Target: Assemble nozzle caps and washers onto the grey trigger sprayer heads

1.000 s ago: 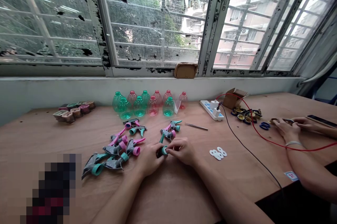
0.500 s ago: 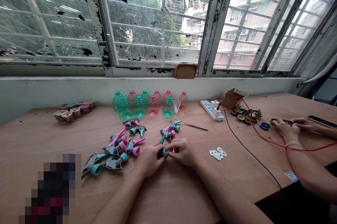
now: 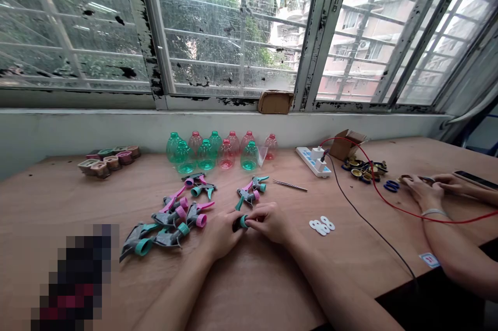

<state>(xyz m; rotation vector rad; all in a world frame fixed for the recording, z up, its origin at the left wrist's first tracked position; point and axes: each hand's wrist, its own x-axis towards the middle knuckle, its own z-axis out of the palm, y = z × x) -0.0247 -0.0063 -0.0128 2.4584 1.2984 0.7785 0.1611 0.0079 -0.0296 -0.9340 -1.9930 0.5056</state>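
Near the middle of the table, my left hand [image 3: 221, 235] is wrapped round a trigger spray head [image 3: 243, 221] with a teal collar and a teal lever pointing away. Its body is mostly hidden by my fingers. The fingers of my right hand [image 3: 269, 223] pinch at the collar's open end; whether a small part sits between them I cannot make out. Just beyond lie a pink and grey spray head [image 3: 249, 196] and a teal one [image 3: 260, 184]. To the left is a loose pile of spray heads [image 3: 171, 217], pink and teal. White figure-eight pieces [image 3: 322, 225] lie to the right.
Several green and pink clear bottles [image 3: 206, 157] stand along the wall. Tweezers [image 3: 290, 185] lie before a power strip [image 3: 314, 162], whose cables cross the right side. Small containers [image 3: 109, 162] sit far left. A co-worker's hands [image 3: 428, 191] are at right, near blue-handled scissors [image 3: 391, 186].
The right-hand fingers have shifted slightly at the teal collar. Both hands stay in almost the same place, and the things on the table have not moved.
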